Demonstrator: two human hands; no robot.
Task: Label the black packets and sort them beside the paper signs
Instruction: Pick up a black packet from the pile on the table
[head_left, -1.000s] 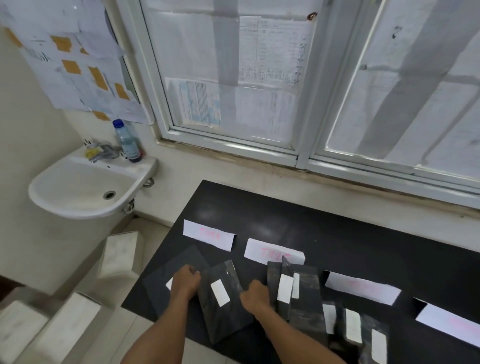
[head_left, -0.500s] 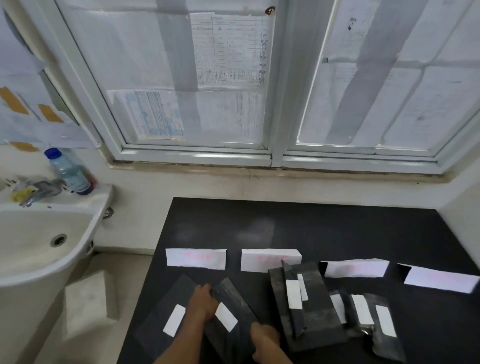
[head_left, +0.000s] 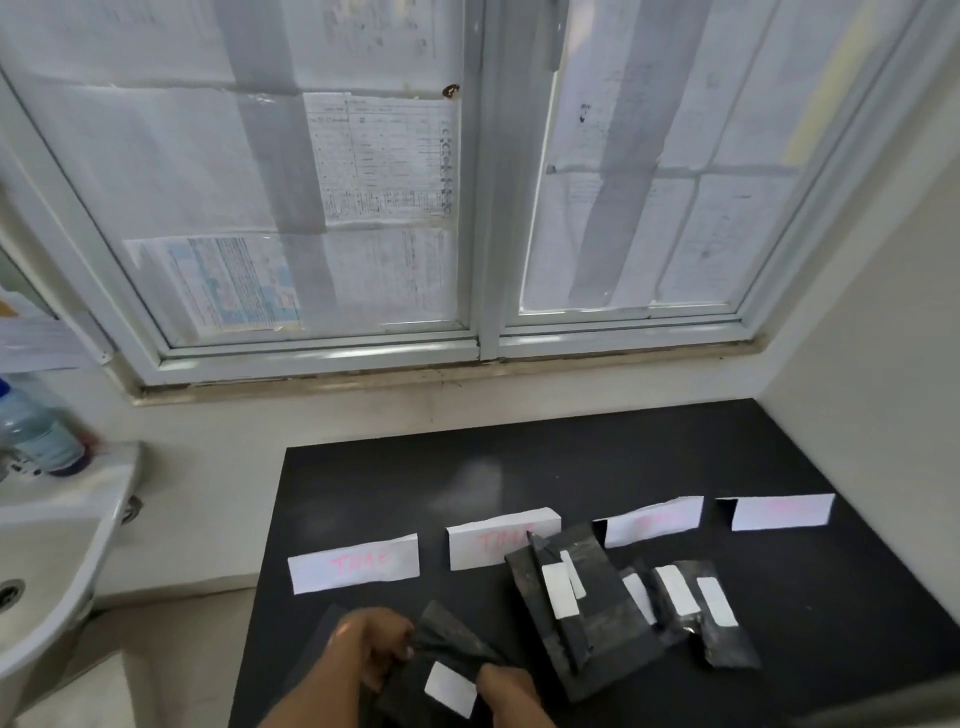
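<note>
Here, the black table (head_left: 597, 467) serves as the landmark, and everything is placed against it. To the left of the table stands a white sink (head_left: 57, 561), with a plastic bottle (head_left: 36, 431) on its rim. On the table, near its front edge at the left, the left hand (head_left: 371, 649) is closed on the upper corner of a black packet (head_left: 441, 670) — this packet carries one white label (head_left: 451, 689) and is held a little raised and tilted. The right hand (head_left: 511, 693) grips the same packet from its right side, so both hands are clamped on it and stay close together. Further back on the table four paper signs lie in a row: the first sign (head_left: 353, 564) and the second sign (head_left: 501, 538) have pink writing, the third sign (head_left: 652, 519) and the fourth sign (head_left: 782, 512) are too pale to read. In front of the second and third signs lies a pile of packets (head_left: 587, 613) with white labels, partly covering the second sign. Just to the right of it lies another group of packets (head_left: 696, 618) — also labelled, in front of the third sign. Behind the table is a window (head_left: 483, 208) covered with papers.
</note>
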